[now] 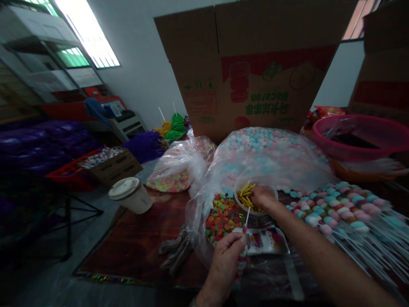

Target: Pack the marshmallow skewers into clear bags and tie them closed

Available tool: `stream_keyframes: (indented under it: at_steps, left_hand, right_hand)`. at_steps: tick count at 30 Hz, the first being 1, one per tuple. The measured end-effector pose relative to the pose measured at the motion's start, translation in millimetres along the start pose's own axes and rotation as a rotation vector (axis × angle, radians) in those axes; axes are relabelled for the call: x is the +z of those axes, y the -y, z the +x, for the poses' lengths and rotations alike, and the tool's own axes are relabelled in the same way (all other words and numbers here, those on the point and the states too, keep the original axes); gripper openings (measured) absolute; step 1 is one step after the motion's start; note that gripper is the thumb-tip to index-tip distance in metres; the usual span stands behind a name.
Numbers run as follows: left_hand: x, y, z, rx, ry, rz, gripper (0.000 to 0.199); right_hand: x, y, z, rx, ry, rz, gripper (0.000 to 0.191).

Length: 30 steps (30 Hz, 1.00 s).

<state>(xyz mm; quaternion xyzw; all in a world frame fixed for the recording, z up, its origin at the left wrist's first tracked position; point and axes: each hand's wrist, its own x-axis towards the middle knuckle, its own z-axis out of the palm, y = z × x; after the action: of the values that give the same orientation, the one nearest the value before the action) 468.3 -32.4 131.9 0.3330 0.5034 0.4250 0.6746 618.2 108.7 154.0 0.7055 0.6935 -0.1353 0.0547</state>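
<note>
My left hand [225, 258] is closed around a white stick [247, 216] whose lower part sits in a printed plastic wrapper; the stick's end points up. My right hand [264, 198] reaches into a clear round bowl [235, 194] of gold twist ties [245, 195]. Its fingers are pinched down among the ties, with the tips partly hidden. Under the bowl's near side lies a stack of printed plastic wrappers [266, 241]. Left of the bowl, colourful ring-shaped candies [223, 217] spread out on clear plastic.
Candy skewers [348, 204] with white sticks lie at right. Behind the bowl rests a big bag of pastel marshmallows [265, 147], before a cardboard box [198, 76]. A lidded cup [131, 195], grey gloves [175, 249] and a bag of candy rings [174, 179] are at left; a pink basin [361, 136] stands at right.
</note>
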Motion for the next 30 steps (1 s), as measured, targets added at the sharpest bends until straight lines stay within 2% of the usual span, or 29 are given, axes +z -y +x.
stream_keyframes:
  at_steps: [3,7,12,18,24,30]
  left_hand:
    - [-0.7,-7,1,0.004,-0.022,-0.045,0.026]
    - [4.2,-10,5,-0.025,-0.021,-0.077,0.027]
    - [7.4,-11,8,-0.013,-0.024,-0.097,0.028]
    - [15.1,-8,9,-0.010,-0.025,-0.084,0.028]
    - [12.5,-11,7,-0.011,-0.043,-0.096,0.028]
    - [13.6,-11,10,-0.028,-0.035,-0.111,0.033]
  right_hand:
    - [-7,-8,-6,-0.019,-0.022,-0.048,0.020]
    - [-17,-23,-18,-0.076,-0.113,-0.117,0.013]
    - [-20,-43,-33,-0.097,-0.207,-0.094,0.023]
    - [-17,-53,-17,-0.120,-0.177,0.068,0.012]
    - [-16,-59,-5,-0.139,-0.112,0.187,0.028]
    - [-17,-60,-5,-0.144,-0.167,0.239,0.022]
